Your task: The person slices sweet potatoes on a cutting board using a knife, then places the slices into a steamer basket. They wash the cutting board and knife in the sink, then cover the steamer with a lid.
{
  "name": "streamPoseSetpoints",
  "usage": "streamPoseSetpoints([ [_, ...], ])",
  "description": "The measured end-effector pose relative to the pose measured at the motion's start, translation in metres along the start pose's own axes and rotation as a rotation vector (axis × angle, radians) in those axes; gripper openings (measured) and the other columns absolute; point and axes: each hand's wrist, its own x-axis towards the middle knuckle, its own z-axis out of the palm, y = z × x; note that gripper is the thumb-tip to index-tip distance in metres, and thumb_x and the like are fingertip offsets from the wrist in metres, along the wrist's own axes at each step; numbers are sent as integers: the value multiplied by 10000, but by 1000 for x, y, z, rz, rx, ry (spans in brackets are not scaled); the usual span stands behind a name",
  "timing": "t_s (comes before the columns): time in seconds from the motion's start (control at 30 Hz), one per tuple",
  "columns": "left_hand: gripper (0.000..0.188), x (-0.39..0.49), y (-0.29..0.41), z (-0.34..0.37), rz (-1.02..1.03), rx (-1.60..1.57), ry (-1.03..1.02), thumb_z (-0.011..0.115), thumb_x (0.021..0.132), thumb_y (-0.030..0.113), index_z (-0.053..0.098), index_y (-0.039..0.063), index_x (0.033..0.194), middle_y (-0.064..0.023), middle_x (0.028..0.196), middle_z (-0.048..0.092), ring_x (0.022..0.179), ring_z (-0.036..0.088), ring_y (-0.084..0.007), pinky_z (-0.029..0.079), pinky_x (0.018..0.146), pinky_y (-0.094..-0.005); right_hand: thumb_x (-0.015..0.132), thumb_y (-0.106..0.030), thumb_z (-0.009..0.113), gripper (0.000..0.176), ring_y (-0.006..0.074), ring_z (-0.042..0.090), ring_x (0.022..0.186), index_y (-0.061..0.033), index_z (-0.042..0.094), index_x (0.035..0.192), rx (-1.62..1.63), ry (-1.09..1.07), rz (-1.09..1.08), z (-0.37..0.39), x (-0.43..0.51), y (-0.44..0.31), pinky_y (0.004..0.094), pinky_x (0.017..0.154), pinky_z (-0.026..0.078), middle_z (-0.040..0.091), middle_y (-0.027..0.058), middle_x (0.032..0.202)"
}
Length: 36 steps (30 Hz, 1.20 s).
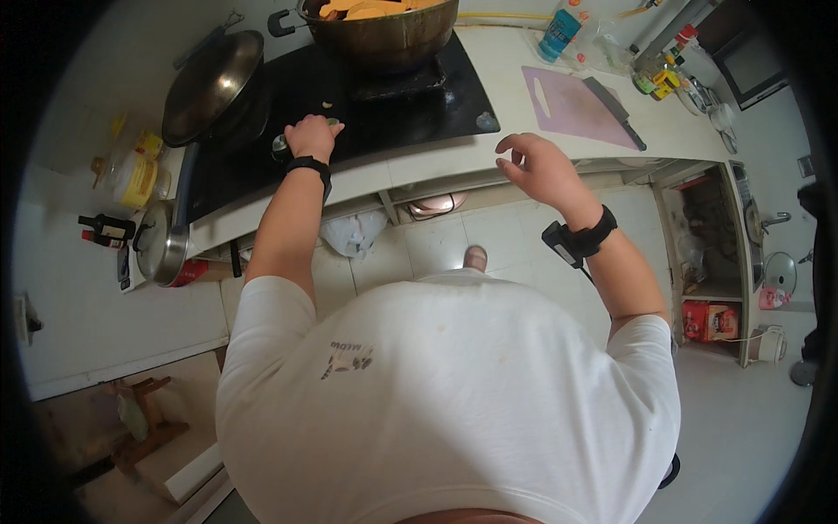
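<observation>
My left hand (pixel 312 137) reaches over the front left part of a black glass hob (pixel 386 124), beside a round metal knob (pixel 280 145). A small green piece (pixel 334 122) shows at its fingertips; whether the fingers grip it, I cannot tell. My right hand (pixel 537 167) hangs in the air before the counter's front edge, fingers curled loosely, holding nothing. Above the hands in view, a large metal pot (pixel 386 39) with orange pieces (pixel 370 9) in it stands on the back burner. A small pale scrap (pixel 327 105) lies on the hob.
A wok (pixel 216 92) stands at the hob's left. On the right counter lie a purple cutting board (pixel 563 105) and a cleaver (pixel 612 108), near a blue-liquid bottle (pixel 558 36). A lidded pan (pixel 160 245) stands left. Below the counter hangs a white plastic bag (pixel 355 234).
</observation>
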Motion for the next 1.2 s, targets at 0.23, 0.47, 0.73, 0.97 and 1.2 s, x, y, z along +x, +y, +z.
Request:
streamPoseSetpoints([
  [0.23,783,-29,9,-23,-92,58,42,567,777,738,640,92,1214,-94,1223,611,1178,529,-257,345,955,-427,821,-220,670,215,291,616,747,-80,674,984,30,25,-45,-16,-6,31,397,678,496,630,108,801],
  [0.47,702,-101,137,-65,262,-329,411,665,842,503,471,148,1415,-115,1378,501,1288,448,-290,313,1055,-480,817,-252,660,241,288,615,752,-78,670,984,112,105,39,-48,-56,133,409,666,492,637,110,796],
  [0.73,634,-83,382,-68,764,-665,153,691,822,267,470,129,1399,-137,1338,499,1233,482,-320,358,1036,-446,819,-249,645,234,287,624,756,-73,666,972,88,290,387,-104,-156,276,405,677,499,651,114,809],
  [0.97,600,9,583,-97,1179,-727,10,681,825,241,491,116,1380,-162,1284,549,1118,559,-357,456,941,-428,825,-258,646,225,277,617,769,-92,673,975,99,491,606,-155,-179,393,397,690,501,630,95,779],
  [1.2,545,98,737,-139,1539,-724,-106,670,831,231,526,116,1344,-119,1053,668,987,630,-306,494,853,-407,836,-241,642,208,269,614,762,-87,676,972,157,534,768,-211,-136,477,383,687,502,636,112,840],
])
